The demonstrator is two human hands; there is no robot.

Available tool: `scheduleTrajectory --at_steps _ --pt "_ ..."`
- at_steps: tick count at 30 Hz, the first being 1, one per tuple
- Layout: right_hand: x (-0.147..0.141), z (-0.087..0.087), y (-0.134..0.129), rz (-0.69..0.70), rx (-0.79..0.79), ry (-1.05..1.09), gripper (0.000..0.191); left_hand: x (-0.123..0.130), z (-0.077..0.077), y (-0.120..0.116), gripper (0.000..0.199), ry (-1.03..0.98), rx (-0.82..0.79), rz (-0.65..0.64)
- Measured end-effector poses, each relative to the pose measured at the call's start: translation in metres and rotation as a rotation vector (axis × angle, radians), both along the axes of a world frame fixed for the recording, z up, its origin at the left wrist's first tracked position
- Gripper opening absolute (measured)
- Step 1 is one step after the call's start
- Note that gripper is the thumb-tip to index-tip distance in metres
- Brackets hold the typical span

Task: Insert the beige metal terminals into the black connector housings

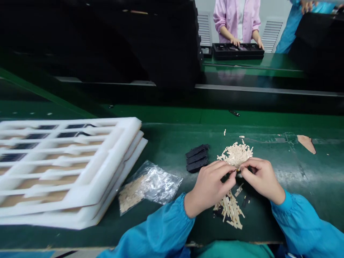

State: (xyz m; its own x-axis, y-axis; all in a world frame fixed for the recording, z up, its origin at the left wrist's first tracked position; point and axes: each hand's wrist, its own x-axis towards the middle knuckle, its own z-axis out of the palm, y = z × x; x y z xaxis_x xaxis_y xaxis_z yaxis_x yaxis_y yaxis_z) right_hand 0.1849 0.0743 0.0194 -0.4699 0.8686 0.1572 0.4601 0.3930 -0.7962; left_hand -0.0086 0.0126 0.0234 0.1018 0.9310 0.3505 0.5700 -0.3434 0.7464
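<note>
My left hand [212, 184] and my right hand [262, 177] meet with pinched fingertips around something too small to make out. Just behind the fingers lies a heap of small cream-coloured pieces [235, 152]. A second pile of cream strips [231, 211], mixed with some dark bits, lies below the hands. Several black slotted parts [197, 158] sit side by side to the left of the heap. Farther left, a clear plastic bag [161, 184] holds more cream pieces at its left end.
Stacked white foam trays [107, 179] with dark parts in some slots fill the left. A brown scrap [306, 143] lies at right. Tall black stacks [161, 43] stand behind. Across the bench, a person in pink [236, 18] touches black trays [238, 53]; a blue sleeve [288, 30] shows at right.
</note>
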Motion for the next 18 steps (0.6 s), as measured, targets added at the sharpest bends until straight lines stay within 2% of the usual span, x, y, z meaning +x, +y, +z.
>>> scheduleTrajectory --at_steps 3,5,7,8,12,15,18 --pt "0.006 -0.007 0.011 -0.092 0.062 -0.195 0.018 -0.005 0.007 0.003 0.012 -0.264 -0.158 0.08" --pt "0.007 -0.007 0.014 -0.117 0.114 -0.308 0.024 -0.008 0.011 0.006 0.015 -0.491 -0.343 0.109" --pt "0.005 -0.004 0.012 -0.091 0.17 -0.283 0.019 -0.009 0.01 0.007 0.021 -0.739 -0.565 0.086" --pt "0.002 -0.002 0.01 -0.046 0.196 -0.178 0.009 -0.009 0.008 0.008 0.025 -0.851 -0.658 0.073" --pt "-0.012 0.003 0.001 0.098 0.201 0.254 0.011 -0.004 -0.011 0.012 0.039 -1.104 -0.85 0.007" --pt "-0.018 0.0 -0.004 0.082 0.16 0.403 0.012 -0.001 -0.02 0.011 0.038 -1.187 -0.927 -0.043" --pt "-0.018 -0.006 -0.004 0.013 0.017 0.481 0.015 -0.001 -0.019 0.009 0.032 -1.206 -0.973 -0.074"
